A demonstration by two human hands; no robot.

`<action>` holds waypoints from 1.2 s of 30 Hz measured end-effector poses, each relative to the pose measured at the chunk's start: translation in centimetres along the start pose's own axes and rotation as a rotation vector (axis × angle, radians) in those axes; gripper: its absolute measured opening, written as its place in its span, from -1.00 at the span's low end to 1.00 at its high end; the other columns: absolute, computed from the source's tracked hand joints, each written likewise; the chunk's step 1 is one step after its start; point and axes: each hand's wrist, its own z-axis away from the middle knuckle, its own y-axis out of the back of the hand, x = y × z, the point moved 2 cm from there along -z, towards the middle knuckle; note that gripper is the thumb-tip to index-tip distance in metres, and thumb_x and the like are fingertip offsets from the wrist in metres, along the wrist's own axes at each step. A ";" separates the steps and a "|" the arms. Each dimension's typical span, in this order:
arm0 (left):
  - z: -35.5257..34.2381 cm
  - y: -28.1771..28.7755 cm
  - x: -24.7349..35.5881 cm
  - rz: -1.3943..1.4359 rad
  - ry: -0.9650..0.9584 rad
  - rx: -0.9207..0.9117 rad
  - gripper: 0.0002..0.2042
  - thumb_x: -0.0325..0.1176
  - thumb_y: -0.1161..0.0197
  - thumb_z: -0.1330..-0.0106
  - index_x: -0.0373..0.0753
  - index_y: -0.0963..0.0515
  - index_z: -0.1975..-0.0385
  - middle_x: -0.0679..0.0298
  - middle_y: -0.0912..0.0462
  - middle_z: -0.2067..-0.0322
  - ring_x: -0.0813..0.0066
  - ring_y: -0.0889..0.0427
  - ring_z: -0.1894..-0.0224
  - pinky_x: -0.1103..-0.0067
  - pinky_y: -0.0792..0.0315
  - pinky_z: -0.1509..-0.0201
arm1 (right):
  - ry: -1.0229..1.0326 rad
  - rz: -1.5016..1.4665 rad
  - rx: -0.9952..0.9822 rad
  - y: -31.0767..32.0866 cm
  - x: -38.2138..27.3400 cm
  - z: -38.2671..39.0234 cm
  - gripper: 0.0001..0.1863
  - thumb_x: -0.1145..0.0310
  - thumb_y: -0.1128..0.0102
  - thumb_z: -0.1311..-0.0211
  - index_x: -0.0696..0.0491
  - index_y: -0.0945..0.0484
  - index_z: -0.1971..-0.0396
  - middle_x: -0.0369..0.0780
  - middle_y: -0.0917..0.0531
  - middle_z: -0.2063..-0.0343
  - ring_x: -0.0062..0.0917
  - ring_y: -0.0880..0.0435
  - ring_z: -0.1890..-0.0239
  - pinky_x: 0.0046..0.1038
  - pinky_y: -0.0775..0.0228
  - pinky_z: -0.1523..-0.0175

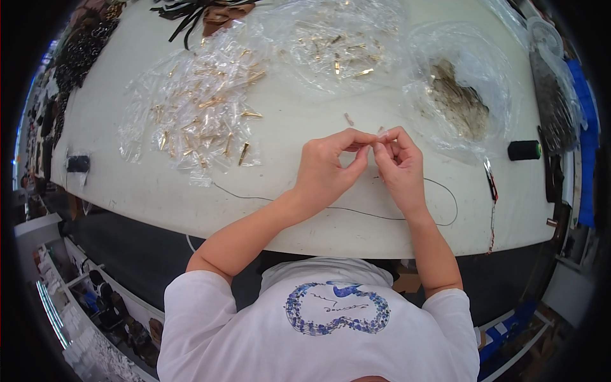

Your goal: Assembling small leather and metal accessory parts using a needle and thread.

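My left hand [331,164] and my right hand [401,167] meet above the table, fingertips pinched together. A small pale piece [382,132] shows at the fingertips; its kind is too small to tell, and fingers partly hide it. Below the hands a thin dark cord [273,199] lies in a long curve across the table and loops round to the right of my right hand. Just beyond my left fingers lies a small pinkish-brown stick-like piece [349,119].
Left of my hands is a heap of small clear bags with gold-coloured pieces [210,108]. Beyond lies a large clear bag of similar pieces [337,44]. At the right are a plastic bag with dark fine strands [458,99], small thread snips [490,180] and a dark spool [524,150].
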 end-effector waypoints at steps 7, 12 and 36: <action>-0.3 -0.7 0.0 -0.018 -0.055 0.019 -0.83 -0.59 -0.28 -0.17 -0.34 -0.63 0.24 0.17 -0.73 0.34 0.38 -0.76 0.29 0.58 -0.61 0.19 | 0.051 0.062 -0.013 0.9 0.4 -0.3 -0.96 0.48 -0.13 -0.29 0.10 -0.49 0.36 -0.53 -0.13 0.71 -0.84 -0.04 0.60 -0.65 0.06 0.48; -0.3 -0.6 0.4 -0.063 0.001 -0.026 -0.84 -0.62 -0.25 -0.21 -0.38 -0.61 0.21 0.21 -0.74 0.30 0.48 -0.74 0.21 0.62 -0.57 0.07 | 0.053 0.123 -0.016 1.0 0.1 0.1 -0.94 0.46 -0.14 -0.29 0.12 -0.51 0.33 -0.51 -0.13 0.71 -0.83 -0.06 0.60 -0.64 0.05 0.48; -0.5 -0.9 -0.1 -0.157 -0.202 0.030 -0.72 -0.62 -0.25 -0.17 -0.22 -0.65 0.13 0.19 -0.72 0.28 0.36 -0.73 0.31 0.57 -0.59 0.26 | 0.041 0.150 0.055 1.3 -0.1 0.1 -0.90 0.41 -0.21 -0.26 0.13 -0.57 0.34 -0.51 -0.16 0.73 -0.84 -0.07 0.63 -0.62 0.05 0.52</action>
